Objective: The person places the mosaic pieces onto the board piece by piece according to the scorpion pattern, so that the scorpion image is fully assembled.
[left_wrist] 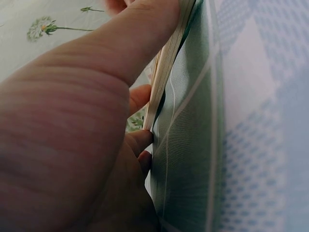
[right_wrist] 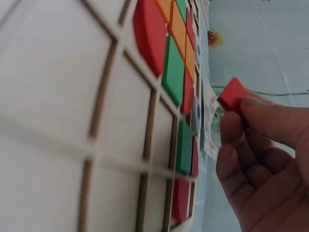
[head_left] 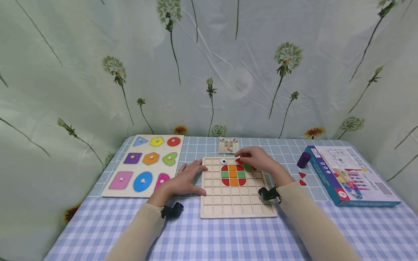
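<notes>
A wooden grid board [head_left: 228, 209] lies in the middle of the table. My left hand [head_left: 184, 180] rests against its left edge, fingers spread and thumb touching the side. Over the upper right of the board, my right hand [head_left: 258, 158] pinches a red piece [right_wrist: 233, 94] with a pointed corner between thumb and fingers. Orange squares [head_left: 233, 174], green squares [head_left: 225, 174] and red rounded pieces [head_left: 225, 181] form a block in the grid. An eye piece [head_left: 223, 161] sits in the top row. The right hand partly hides pieces on that side.
Behind the board lies a small pattern card [head_left: 225, 149]. A knobbed shape puzzle [head_left: 130, 167] is at left. To the right are a purple cylinder [head_left: 303, 160], two loose red triangles [head_left: 302, 182] and a flat box [head_left: 356, 177]. A dandelion-print curtain [head_left: 241, 72] hangs behind.
</notes>
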`<act>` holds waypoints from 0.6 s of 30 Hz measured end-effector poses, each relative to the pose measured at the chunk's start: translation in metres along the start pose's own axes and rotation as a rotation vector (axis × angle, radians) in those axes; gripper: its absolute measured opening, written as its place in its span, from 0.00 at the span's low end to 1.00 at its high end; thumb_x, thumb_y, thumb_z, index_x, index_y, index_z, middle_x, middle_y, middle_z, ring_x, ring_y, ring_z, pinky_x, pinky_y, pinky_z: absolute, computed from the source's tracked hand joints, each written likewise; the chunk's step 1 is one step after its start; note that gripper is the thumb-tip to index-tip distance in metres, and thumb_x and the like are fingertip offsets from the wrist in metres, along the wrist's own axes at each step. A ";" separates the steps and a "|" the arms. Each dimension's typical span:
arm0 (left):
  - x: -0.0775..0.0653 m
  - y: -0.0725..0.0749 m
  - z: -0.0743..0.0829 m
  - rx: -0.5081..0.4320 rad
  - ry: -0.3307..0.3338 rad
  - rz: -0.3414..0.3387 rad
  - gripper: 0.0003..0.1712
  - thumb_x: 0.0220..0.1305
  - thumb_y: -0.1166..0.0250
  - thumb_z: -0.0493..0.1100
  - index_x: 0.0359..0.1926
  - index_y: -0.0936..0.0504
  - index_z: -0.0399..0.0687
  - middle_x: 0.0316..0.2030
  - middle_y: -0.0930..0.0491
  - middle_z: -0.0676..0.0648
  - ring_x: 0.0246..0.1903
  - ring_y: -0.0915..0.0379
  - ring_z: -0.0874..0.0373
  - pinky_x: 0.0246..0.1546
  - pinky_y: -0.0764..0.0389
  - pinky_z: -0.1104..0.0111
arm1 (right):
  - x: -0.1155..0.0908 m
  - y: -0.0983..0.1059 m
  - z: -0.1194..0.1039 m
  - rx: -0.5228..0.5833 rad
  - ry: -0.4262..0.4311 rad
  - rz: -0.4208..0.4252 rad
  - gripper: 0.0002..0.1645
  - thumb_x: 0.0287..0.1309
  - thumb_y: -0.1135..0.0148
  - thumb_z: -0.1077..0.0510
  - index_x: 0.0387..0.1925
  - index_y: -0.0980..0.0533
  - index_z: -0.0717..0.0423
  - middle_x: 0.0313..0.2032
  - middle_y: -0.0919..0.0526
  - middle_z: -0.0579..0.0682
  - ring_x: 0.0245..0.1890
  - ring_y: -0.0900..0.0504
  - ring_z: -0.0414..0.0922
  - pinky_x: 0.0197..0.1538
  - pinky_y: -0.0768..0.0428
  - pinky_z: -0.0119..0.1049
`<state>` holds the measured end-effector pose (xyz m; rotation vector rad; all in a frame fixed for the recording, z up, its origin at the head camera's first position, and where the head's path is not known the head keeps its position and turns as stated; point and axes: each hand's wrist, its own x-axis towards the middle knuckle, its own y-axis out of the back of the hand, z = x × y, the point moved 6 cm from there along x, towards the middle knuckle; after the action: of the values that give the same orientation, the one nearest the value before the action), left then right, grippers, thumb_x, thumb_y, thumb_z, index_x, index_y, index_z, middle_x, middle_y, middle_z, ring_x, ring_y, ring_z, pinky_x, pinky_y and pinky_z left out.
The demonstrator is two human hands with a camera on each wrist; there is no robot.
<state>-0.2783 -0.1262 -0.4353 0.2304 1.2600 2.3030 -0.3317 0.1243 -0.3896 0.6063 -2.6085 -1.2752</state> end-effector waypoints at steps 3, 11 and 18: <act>0.000 0.000 -0.001 0.001 0.003 -0.005 0.48 0.49 0.23 0.61 0.68 0.33 0.58 0.80 0.54 0.45 0.80 0.64 0.45 0.78 0.68 0.41 | 0.007 -0.004 -0.006 0.040 -0.011 -0.009 0.13 0.70 0.43 0.59 0.50 0.17 0.54 0.46 0.13 0.53 0.43 0.18 0.47 0.52 0.17 0.43; -0.002 0.000 0.001 -0.004 -0.007 -0.009 0.48 0.50 0.23 0.62 0.69 0.33 0.58 0.80 0.55 0.46 0.80 0.65 0.46 0.77 0.69 0.41 | 0.027 -0.022 -0.023 0.120 -0.035 -0.029 0.09 0.67 0.42 0.61 0.44 0.18 0.55 0.42 0.14 0.52 0.37 0.19 0.44 0.40 0.20 0.33; -0.001 0.000 0.000 0.003 -0.011 -0.007 0.48 0.50 0.23 0.62 0.69 0.34 0.58 0.80 0.55 0.45 0.80 0.65 0.45 0.77 0.69 0.41 | 0.039 -0.036 -0.031 0.133 -0.058 -0.004 0.07 0.66 0.39 0.59 0.42 0.17 0.55 0.41 0.14 0.52 0.38 0.19 0.45 0.45 0.19 0.36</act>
<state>-0.2770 -0.1267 -0.4350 0.2390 1.2571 2.2910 -0.3464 0.0652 -0.3992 0.6044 -2.7582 -1.1431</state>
